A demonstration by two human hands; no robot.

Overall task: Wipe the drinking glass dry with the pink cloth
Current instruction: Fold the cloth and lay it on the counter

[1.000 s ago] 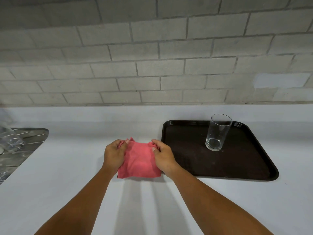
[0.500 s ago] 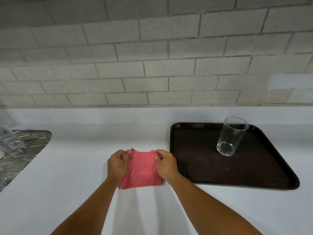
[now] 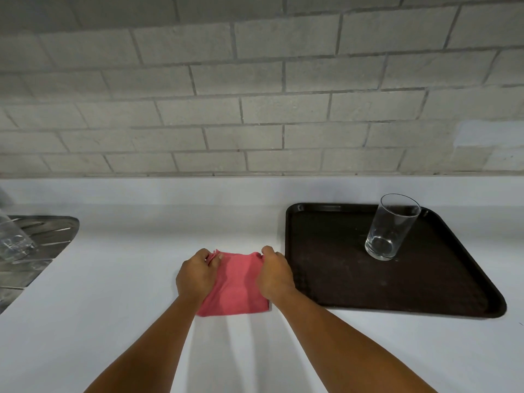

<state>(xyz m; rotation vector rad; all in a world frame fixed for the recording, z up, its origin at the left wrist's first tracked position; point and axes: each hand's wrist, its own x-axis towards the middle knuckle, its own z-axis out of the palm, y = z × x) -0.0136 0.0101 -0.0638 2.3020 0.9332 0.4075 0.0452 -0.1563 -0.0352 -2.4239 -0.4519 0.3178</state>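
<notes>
The folded pink cloth (image 3: 236,285) lies on the white counter in the middle of the view. My left hand (image 3: 195,275) pinches its far left corner and my right hand (image 3: 273,275) pinches its far right corner. The clear drinking glass (image 3: 390,226) stands upright and empty on the dark brown tray (image 3: 326,265), to the right of the cloth and apart from both hands.
A steel sink drainer (image 3: 37,248) sits at the left edge with another clear glass (image 3: 12,241) on it. A grey brick wall (image 3: 255,95) rises behind the counter. White counter (image 3: 127,279) stretches between the sink and the cloth.
Both hands keep their hold on the cloth's far corners and the cloth stays on the counter. The view has shifted, so the tray and glass appear further right.
</notes>
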